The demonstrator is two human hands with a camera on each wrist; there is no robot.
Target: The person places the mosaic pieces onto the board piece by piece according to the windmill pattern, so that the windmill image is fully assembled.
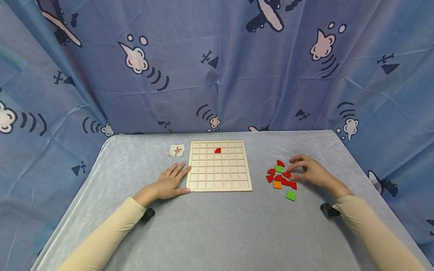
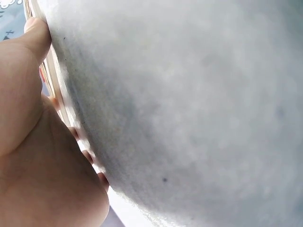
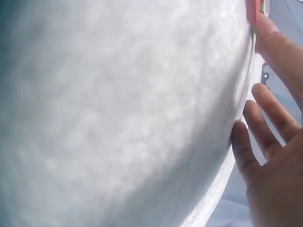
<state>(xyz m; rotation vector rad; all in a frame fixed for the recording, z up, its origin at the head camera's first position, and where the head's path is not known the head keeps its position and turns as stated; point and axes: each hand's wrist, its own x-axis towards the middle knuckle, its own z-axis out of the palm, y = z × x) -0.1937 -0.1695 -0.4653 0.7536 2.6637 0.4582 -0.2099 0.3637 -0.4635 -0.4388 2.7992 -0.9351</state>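
My left hand [image 1: 169, 183] lies spread beside the light wooden grid board [image 1: 220, 190], with a fingertip and the thumb at its left edge. One red quarter-circle piece [image 1: 218, 150] sits in a cell near the board's top. My right hand [image 1: 311, 171] is over the right side of a loose group of pieces, thumb and index finger apart around a red piece [image 1: 286, 175]. In the right wrist view, the thumb [image 3: 277, 45] meets a red piece [image 3: 253, 10], while the other visible fingers are spread. A green square [image 1: 279, 169] and an orange square [image 1: 277, 184] lie among several red pieces.
A small card [image 1: 177, 150] with a pinwheel picture on a grid lies left of the board. Nearer the front is another green square [image 1: 291, 195]. A blue patterned curtain [image 1: 217, 82] borders the grey-covered table [image 1: 220, 233] at the back and sides.
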